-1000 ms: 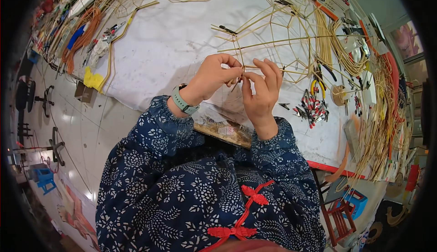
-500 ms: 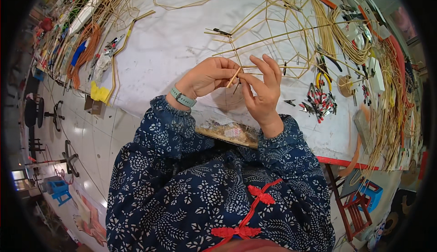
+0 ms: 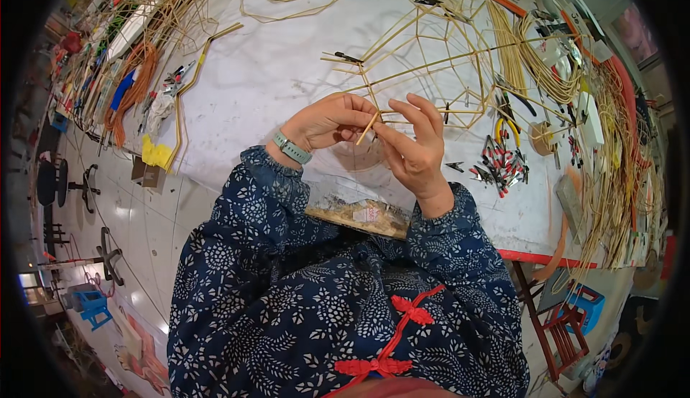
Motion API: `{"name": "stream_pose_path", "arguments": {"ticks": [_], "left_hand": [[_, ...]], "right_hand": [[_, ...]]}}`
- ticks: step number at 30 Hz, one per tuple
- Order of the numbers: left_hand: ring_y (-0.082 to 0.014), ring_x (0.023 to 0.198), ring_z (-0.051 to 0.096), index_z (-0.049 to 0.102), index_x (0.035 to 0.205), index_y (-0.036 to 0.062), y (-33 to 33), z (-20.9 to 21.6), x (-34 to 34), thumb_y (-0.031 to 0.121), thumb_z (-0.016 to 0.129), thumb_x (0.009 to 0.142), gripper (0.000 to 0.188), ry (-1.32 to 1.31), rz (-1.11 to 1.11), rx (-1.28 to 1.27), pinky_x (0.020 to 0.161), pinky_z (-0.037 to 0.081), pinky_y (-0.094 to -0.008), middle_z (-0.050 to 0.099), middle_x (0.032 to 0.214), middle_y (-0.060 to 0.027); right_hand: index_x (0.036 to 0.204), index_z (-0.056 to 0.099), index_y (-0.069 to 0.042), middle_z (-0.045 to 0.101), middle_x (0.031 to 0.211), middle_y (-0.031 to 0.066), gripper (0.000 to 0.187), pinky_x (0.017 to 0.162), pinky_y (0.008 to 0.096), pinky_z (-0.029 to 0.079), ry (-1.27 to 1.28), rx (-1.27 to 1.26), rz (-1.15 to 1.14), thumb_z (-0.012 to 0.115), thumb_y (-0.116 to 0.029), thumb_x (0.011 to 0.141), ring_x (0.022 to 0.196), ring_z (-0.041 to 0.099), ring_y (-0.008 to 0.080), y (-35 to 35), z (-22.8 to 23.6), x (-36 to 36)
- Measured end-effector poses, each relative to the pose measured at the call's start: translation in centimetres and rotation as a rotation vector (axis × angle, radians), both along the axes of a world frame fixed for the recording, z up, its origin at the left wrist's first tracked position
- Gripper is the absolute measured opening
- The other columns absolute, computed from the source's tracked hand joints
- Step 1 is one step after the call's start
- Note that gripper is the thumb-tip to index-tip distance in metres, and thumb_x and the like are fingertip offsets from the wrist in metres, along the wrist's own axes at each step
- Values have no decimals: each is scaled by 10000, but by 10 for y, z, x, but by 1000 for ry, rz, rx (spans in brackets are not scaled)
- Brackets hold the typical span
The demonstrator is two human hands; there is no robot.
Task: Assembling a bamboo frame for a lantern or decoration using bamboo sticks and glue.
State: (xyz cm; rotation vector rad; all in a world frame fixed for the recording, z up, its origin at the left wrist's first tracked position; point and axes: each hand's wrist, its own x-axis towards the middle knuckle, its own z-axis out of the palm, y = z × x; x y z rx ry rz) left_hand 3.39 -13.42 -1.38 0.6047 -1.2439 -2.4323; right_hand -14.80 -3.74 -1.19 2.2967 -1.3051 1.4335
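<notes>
A see-through frame of thin bamboo strips (image 3: 476, 53) stretches from my hands toward the far right of the white table. My left hand (image 3: 327, 121), with a pale green watch band at the wrist, pinches the frame's near left corner. A short stick end (image 3: 367, 128) juts toward me from its fingertips. At the same corner, my right hand (image 3: 413, 152) presses thumb and forefinger together while its other fingers stay raised. What lies between those fingertips is too small to make out. Black clips grip the frame at its left tip (image 3: 349, 57) and near side (image 3: 445, 113).
To the right lie a pile of red-and-black clips (image 3: 499, 162), yellow-handled pliers (image 3: 507, 131), a tape roll (image 3: 543, 139) and coiled strips (image 3: 557, 85). A bent strip (image 3: 179, 114) and orange bundle (image 3: 136, 96) lie left. A worn board (image 3: 359, 216) sits at the near edge.
Both hands stay at the frame's corner with small finger shifts. The stick end in my left fingers has tilted and dropped slightly. The whole view has shifted a little.
</notes>
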Motion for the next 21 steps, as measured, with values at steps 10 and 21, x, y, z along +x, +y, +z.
{"name": "stream_pose_path", "arguments": {"ticks": [10, 21], "left_hand": [[-7, 560, 509, 651, 905, 50, -3, -10, -1, 168, 666, 885, 120, 57, 15, -30, 488, 394, -132, 614, 724, 32], [3, 520, 442, 651, 893, 42, -5, -28, -2, 165, 663, 884, 124, 91, 5, 30, 455, 319, -127, 617, 723, 28]], "right_hand": [[935, 733, -135, 612, 1137, 90, 320, 935, 408, 438, 94, 13, -3, 707, 28, 661, 1154, 499, 331, 1, 4, -2], [1008, 697, -72, 586, 1186, 118, 352, 1026, 439, 348, 80, 104, 4, 565, 71, 715, 1213, 440, 351, 4, 5, 9]]}}
